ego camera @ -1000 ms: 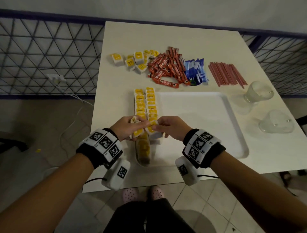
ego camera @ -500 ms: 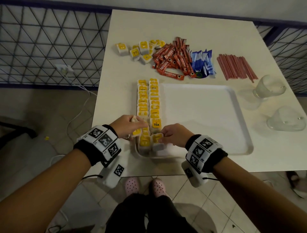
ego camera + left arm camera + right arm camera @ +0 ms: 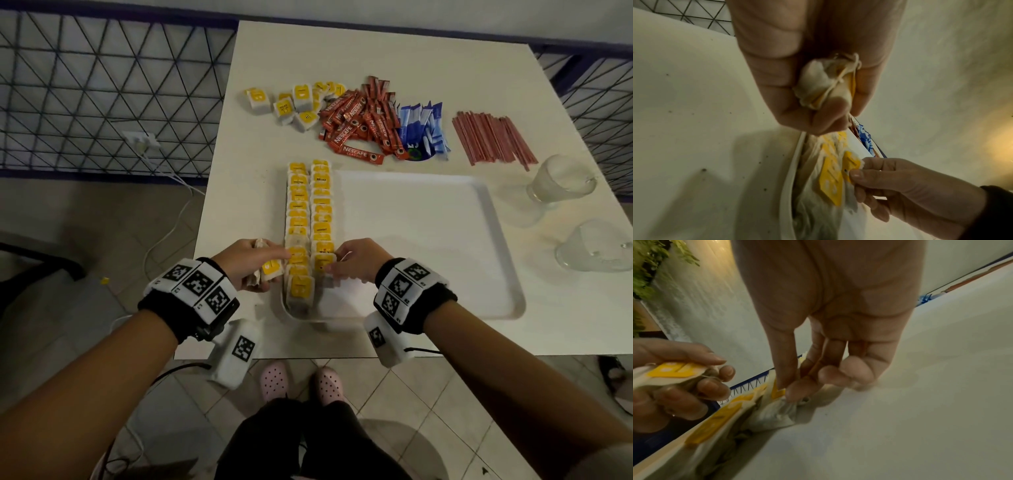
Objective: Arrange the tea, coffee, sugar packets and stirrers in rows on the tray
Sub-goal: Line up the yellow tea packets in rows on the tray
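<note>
Two rows of tea bags (image 3: 310, 222) are laid lengthwise on the tray (image 3: 445, 240); the right hand (image 3: 356, 260) is pinched on the nearer row's end bag, while spares are clutched in the left hand (image 3: 248, 263) alongside.

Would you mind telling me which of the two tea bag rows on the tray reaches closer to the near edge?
The left row, beside the tray's left rim: its last bag lies at the near corner, while the right row stops short, where the right hand works.
</note>
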The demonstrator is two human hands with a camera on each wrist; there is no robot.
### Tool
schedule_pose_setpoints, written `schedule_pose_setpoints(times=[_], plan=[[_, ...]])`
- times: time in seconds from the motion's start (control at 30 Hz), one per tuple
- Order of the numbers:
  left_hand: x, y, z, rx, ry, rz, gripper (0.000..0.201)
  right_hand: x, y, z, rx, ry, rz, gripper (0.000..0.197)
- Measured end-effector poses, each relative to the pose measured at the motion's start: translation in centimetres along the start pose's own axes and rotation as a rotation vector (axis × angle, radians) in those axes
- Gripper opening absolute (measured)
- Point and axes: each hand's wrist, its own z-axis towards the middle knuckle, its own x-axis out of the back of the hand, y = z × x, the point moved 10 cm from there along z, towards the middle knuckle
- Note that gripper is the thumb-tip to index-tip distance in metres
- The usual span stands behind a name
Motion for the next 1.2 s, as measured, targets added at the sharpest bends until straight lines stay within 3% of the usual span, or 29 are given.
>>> schedule_pose_setpoints(times=[0.23,0.4,0.53,0.67,0.97,1.2], plan=[[-0.5,-0.5,-0.3,0.041,-0.042,-0.079,0.007,0.4,-0.4,0.0,-0.001,0.032,-0.057,0.029],[-1.4,0.3,-0.7,0.042,-0.075,-0.231,0.014,1.9,-2.4,-1.4,0.126,0.124,-0.052,0.03],[-2.3,1.4,-0.6,-0.01,-0.078,-0.236,0.02,0.3,-5.5,-3.3,0.245,-0.071,0.128,0.018],[-3.7,2.7,-0.9,-0.097,-0.118,-0.264,0.023,-0.8,-5.9,-3.8,0.189,-0.163,0.166,0.023],[-5.3,3.6,-1.3,-0.208,-0.097,-0.427,0.026,1.3,-5.2,-3.4,0.236,-0.017,0.244,0.017],[-5.5,3.0,-1.8,-0.207,-0.098,-0.4,0.062,2.3,-5.7,-3.7,0.3,-0.01,0.333,0.016]])
